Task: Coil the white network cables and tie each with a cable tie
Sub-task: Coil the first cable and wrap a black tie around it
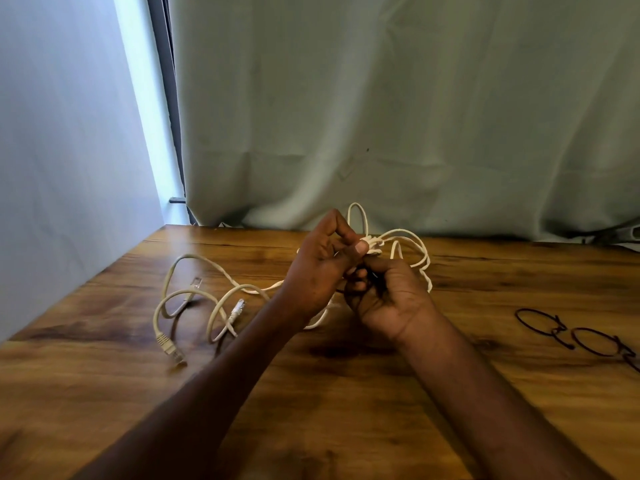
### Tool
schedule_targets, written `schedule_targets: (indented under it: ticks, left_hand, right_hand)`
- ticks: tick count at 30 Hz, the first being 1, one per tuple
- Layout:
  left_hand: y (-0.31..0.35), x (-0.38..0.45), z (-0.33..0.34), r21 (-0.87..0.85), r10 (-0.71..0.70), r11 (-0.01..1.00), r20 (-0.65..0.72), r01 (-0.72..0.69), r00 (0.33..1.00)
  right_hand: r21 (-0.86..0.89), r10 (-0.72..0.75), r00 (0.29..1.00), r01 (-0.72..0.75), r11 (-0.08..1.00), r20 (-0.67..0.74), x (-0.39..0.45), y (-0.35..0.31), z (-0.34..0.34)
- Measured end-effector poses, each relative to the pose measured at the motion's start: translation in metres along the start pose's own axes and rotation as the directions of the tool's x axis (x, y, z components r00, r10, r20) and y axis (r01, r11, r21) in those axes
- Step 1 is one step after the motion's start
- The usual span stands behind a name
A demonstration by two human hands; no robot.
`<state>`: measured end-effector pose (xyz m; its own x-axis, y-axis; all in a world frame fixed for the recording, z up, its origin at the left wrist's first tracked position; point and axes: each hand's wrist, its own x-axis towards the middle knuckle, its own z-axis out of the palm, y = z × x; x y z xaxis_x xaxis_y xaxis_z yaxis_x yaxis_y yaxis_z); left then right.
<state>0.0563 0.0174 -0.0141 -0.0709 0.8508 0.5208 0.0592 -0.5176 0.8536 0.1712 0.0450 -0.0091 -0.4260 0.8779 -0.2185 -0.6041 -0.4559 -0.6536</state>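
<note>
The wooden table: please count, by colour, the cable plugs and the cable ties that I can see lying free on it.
White or clear cable plugs on the table: 3, at and
Black cable ties, lying looped at the right: 2, at and
Total: 5

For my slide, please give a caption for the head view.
Both hands bunch a white cable above the table; two black ties lie at right.

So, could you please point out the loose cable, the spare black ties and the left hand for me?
loose cable [194, 295]: head view, on its loop on the table.
spare black ties [588, 337]: head view, on the nearer loop.
left hand [320, 268]: head view, on its back.
</note>
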Motion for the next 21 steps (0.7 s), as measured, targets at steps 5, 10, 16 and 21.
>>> schedule_targets:
  ticks: [5, 10, 16, 21]
  left_hand:
    - [-0.003, -0.0021, -0.0028, 0.041, 0.018, 0.999, 0.07, -0.02, 0.997]
    - [-0.0094, -0.0002, -0.0019, 0.056, 0.014, 0.998, 0.104, -0.02, 0.994]
    - [-0.0079, 0.001, -0.0061, 0.032, -0.033, 0.999, 0.036, 0.032, 0.999]
    - [-0.0069, 0.0024, -0.0089, 0.005, -0.119, 0.993, 0.022, 0.119, 0.993]
  right_hand:
    - [-0.071, -0.017, 0.992, 0.008, 0.997, -0.126, -0.0046, 0.0016, 0.0007]
    - [-0.025, -0.012, 0.98, 0.007, 1.0, -0.198, -0.0028, 0.0013, -0.0015]
    - [0.079, 0.016, 0.999, -0.012, 0.997, -0.051, -0.0036, 0.004, 0.0025]
    - [0.104, 0.017, 1.0, -0.016, 0.994, -0.008, 0.0012, 0.0077, -0.0016]
